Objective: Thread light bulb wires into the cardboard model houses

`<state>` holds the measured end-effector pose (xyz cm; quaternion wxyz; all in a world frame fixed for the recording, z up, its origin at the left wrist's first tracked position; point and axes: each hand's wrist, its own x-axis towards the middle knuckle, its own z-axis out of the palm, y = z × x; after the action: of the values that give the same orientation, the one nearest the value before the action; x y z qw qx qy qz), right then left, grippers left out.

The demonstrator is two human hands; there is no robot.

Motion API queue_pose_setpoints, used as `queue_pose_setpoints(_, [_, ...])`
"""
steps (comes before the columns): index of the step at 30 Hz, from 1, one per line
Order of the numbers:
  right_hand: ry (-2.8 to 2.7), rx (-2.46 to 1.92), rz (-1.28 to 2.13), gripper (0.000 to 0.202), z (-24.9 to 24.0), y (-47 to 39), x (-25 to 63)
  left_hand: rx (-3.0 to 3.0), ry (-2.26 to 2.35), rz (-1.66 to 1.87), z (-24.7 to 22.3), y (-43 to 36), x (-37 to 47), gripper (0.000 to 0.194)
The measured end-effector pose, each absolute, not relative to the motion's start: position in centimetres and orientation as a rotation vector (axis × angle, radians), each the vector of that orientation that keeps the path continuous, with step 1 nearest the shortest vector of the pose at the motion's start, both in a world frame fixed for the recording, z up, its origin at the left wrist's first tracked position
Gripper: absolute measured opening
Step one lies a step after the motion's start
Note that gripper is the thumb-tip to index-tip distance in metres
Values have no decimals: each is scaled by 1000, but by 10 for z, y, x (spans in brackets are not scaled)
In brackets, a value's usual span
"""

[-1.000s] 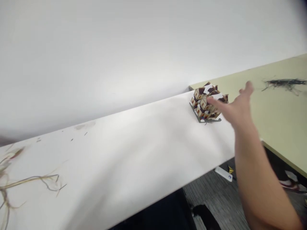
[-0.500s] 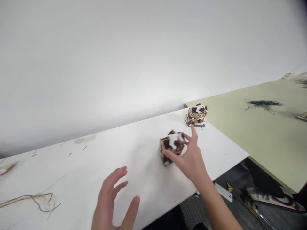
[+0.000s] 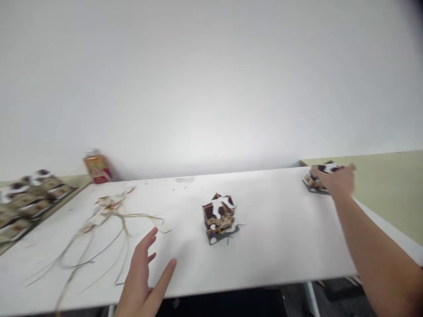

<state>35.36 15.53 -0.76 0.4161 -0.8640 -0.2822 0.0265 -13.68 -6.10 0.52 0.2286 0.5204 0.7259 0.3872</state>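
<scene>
Head view, only one view. White counter (image 3: 271,246) runs across the frame against a plain white wall (image 3: 211,79). A yellow-green counter (image 3: 390,193) adjoins it at far right.

Right hand (image 3: 339,182) reaches far out to the right end of the white counter, arm stretched. It lies over a small model house (image 3: 312,181) with brown and white roof on a dark base; the house sits at the counter's right end, near the seam with the yellow-green counter. Hand covers much of the house; fingers curl over it and seem to touch, but blur hides whether they actually grip, so cannot tell.

Left hand (image 3: 145,277) is low at bottom centre, palm open above the near part of the counter, fingers spread wide, thumb out to the right, holding nothing.

A second house (image 3: 220,216) stands alone mid-counter, upright, on a small grey base, well apart from both hands; it lies between them, nearer the left hand.

Left of the left hand, thin loose strips (image 3: 109,233) are scattered on the counter, tangled, pale and dark. Behind them at the wall stands an orange-red box (image 3: 96,166), blurred. At far left edge a row of more houses (image 3: 29,193) sits on a tray-like board, blurred.
</scene>
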Motion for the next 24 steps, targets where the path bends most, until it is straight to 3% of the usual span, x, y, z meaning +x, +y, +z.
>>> queue_pose_setpoints(4, [-716, -2203, 22, 120, -17, 150, 326, 1486, 2135, 1203, 0, -77, -203, 63])
queue_pose_setpoints(8, [-945, -2205, 248, 133, -13, 127, 270, 1585, 2282, 1235, -11, -79, -255, 61])
queue_pose_setpoints(14, [-1143, -1803, 259, 111, 5, 70, 192, 1681, 2476, 831, -10, -42, -320, 48])
queue_pose_setpoints(19, [-1524, -1482, 380, 89, 2, 34, 125, 1303, 2788, 528, 4, 19, -353, 48])
queue_pose_setpoints(24, [-1727, -1383, 484, 110, -28, 30, 58, 1167, 2819, 455, -11, 82, -345, 54])
